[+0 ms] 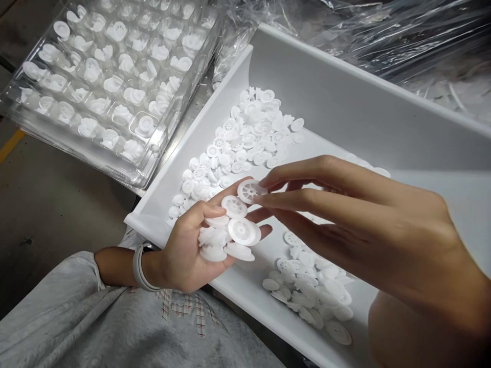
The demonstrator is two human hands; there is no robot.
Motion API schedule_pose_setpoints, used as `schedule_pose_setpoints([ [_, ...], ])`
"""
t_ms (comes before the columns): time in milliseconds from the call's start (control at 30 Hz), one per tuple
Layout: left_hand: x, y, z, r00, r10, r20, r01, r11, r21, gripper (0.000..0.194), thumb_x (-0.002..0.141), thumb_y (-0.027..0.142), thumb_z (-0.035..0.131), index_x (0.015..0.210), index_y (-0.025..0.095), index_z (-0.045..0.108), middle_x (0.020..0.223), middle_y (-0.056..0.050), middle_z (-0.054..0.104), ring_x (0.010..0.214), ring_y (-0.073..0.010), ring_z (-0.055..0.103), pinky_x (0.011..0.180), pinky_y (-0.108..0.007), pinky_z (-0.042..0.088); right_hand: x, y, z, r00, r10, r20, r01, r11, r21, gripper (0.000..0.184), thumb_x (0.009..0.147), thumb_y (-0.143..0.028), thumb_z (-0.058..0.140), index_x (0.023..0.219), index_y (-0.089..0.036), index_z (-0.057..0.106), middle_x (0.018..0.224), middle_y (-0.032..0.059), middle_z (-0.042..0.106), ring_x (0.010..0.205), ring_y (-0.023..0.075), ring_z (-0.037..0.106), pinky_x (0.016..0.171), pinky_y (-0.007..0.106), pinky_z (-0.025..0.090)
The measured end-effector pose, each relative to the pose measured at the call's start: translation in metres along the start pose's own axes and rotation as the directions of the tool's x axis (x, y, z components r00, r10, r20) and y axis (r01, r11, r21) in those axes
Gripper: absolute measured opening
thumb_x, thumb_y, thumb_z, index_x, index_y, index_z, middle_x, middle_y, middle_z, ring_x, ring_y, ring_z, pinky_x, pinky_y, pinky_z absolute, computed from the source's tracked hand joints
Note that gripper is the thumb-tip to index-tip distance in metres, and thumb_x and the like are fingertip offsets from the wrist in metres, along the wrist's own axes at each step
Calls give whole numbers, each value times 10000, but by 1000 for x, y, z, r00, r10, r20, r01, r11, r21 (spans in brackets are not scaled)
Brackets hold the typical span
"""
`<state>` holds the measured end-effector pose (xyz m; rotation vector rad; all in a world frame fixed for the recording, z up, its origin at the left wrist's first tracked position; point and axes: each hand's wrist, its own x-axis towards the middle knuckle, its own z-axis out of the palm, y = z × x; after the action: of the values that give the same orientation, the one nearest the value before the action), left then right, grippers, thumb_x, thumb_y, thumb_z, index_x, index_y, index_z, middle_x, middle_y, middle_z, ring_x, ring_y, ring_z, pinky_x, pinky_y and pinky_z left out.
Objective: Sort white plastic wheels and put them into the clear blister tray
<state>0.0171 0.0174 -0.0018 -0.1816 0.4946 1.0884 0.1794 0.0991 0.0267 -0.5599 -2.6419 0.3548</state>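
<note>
Palm up, my left hand cups several white plastic wheels, some showing spokes and a hub, others lying on edge. The thumb rests on the pile. My right hand reaches in from the right and pinches one spoked white wheel between its fingertips, just above the left fingers. Both hands are over a white tray. Inside it, one heap of the same wheels lies along the far left side, and another heap sits below my right hand, partly hidden by it.
At the upper left stands a clear compartment tray, its pockets holding similar white wheels. Crumpled clear plastic film lies behind the white tray. A metal surface shows between the two trays. Dark floor is visible at left.
</note>
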Motion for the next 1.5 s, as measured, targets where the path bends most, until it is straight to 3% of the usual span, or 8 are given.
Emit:
schedule_pose_setpoints([
  [300, -1, 0, 0, 1000, -9, 5, 9, 1000, 0, 452, 850, 243, 476, 1278, 182, 610, 1326, -65, 648, 1310, -264, 560, 1179, -423, 376, 1, 3, -6, 999, -31, 45, 32, 999, -16, 128, 909, -75, 624, 1013, -150, 630, 1030, 53, 610, 905, 83, 604, 740, 217, 488],
  [533, -4, 1, 1, 1000, -19, -13, 19, 1000, -1, 445, 861, 220, 446, 1275, 203, 610, 1397, -29, 606, 1386, -264, 484, 1213, -464, 325, -5, 0, -18, 996, 18, 83, -15, 1000, -26, 122, 942, -124, 601, 1054, -150, 642, 1051, 43, 608, 927, 71, 576, 780, 215, 463],
  [767, -2, 1, 0, 998, -32, -49, 32, 999, -3, 573, 858, 247, 443, 1427, 195, 479, 1511, -56, 493, 1435, -266, 417, 1235, -467, 282, 0, 5, -8, 997, 23, 72, -25, 1000, 18, 142, 957, -183, 592, 1078, -110, 605, 993, 55, 617, 901, 81, 586, 771, 215, 469],
  [967, -2, 2, -1, 999, -36, -14, 36, 999, 5, 553, 876, 253, 431, 1423, 191, 489, 1528, -59, 470, 1448, -284, 395, 1229, -504, 280, 2, 11, -4, 995, 57, 84, -66, 991, 113, 229, 952, -245, 608, 1133, -110, 569, 976, 61, 622, 909, 95, 599, 768, 203, 503],
  [1100, -1, 2, -1, 1000, -28, 2, 28, 1000, -1, 546, 871, 248, 404, 1404, 192, 510, 1483, -49, 524, 1426, -271, 428, 1209, -471, 323, 2, 9, -4, 996, 25, 84, -35, 992, 119, 199, 949, -212, 607, 1140, -161, 580, 1009, 61, 609, 925, 126, 611, 764, 249, 520],
  [1233, -1, 3, 1, 999, -19, 42, 19, 1000, -3, 545, 861, 241, 361, 1373, 182, 536, 1375, -52, 613, 1353, -248, 512, 1177, -433, 362, 2, 4, 0, 998, -25, 56, 22, 998, 51, 161, 918, -122, 623, 1067, -182, 617, 987, 48, 568, 849, 128, 565, 661, 266, 493],
  [1500, -3, 5, 1, 998, -40, 40, 39, 999, 31, 606, 851, 278, 387, 1448, 208, 459, 1336, -71, 631, 1301, -261, 556, 1123, -433, 412, 2, -4, 4, 997, -83, -10, 83, 996, 18, 244, 863, -37, 650, 1053, -184, 607, 940, 34, 574, 779, 132, 524, 621, 307, 469],
])
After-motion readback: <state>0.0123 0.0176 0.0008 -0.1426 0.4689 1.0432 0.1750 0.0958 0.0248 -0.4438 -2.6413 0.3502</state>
